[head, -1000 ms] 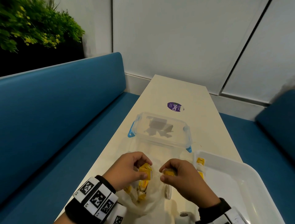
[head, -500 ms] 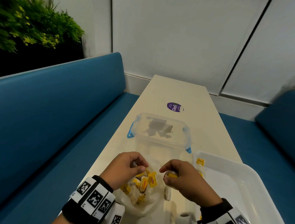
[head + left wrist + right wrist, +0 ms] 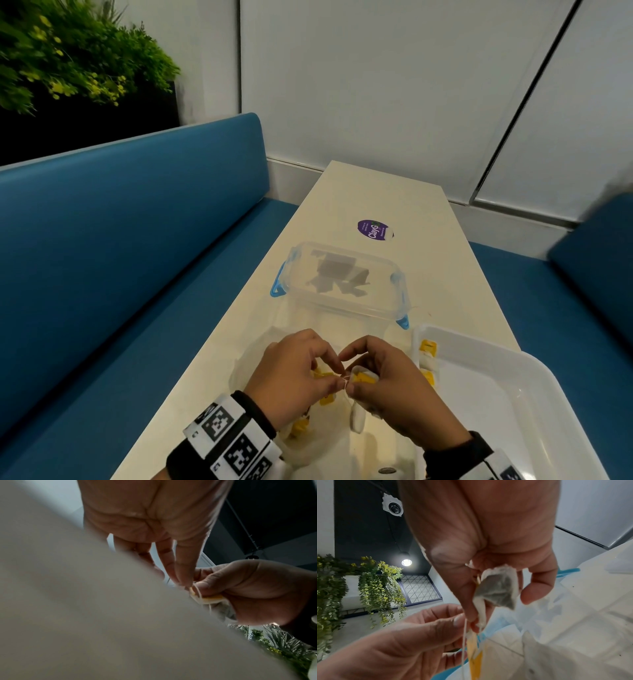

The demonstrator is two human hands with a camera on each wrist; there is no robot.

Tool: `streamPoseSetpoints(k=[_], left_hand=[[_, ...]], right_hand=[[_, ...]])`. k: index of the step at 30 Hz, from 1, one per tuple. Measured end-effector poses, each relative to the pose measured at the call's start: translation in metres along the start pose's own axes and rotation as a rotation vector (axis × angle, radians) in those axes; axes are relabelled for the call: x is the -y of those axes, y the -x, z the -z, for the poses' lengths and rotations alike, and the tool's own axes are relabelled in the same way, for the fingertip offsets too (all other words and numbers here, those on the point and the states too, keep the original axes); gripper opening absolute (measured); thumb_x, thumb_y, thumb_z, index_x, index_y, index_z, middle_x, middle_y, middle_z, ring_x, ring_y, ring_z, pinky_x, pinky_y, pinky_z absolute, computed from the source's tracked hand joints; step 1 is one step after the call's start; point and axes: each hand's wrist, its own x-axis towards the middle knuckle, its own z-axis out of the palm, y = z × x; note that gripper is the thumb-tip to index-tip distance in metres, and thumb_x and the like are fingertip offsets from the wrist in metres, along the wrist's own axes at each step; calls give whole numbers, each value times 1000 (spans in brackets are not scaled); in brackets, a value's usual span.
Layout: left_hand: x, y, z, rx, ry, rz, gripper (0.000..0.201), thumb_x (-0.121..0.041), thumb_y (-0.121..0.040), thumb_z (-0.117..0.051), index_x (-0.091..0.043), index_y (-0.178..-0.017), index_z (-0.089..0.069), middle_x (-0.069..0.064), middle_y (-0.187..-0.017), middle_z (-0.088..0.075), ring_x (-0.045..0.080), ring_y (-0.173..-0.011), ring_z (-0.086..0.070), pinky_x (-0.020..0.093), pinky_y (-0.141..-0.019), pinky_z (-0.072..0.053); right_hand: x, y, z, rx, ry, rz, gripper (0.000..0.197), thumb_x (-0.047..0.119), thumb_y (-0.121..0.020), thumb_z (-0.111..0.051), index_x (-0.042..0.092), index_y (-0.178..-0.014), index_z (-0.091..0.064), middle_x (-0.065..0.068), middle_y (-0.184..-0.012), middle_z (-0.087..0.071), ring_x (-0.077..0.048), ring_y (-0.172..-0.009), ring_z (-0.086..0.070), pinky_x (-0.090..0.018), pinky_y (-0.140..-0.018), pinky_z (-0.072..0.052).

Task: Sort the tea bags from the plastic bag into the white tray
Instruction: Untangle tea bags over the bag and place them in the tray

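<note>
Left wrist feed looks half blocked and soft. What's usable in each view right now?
Left wrist: a blurred pale surface fills the lower left; only the left hand pinching the string shows. Right wrist: the tea bag is sharp, with lamp glare behind. Head: evenly lit, edges bowed, and the white tray is readable.

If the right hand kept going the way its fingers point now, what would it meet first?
Most likely the left hand: the right hand, holding a tea bag, points left with fingertips nearly touching it over the plastic bag. Depth is uncertain.
</note>
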Motion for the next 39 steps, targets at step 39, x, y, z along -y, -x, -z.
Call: streamPoseSetpoints(k=[39], left_hand=[[0, 3, -6, -42, 249, 122, 18, -10, -80, -61, -26, -73, -65, -8, -70, -64, -1, -59, -52, 13, -59, -45]], right_hand=[[-7, 0, 14, 0, -230, 25, 27, -7, -86, -53, 18, -93, -61, -4, -73, -60, -2, -50, -53, -16, -51, -46]])
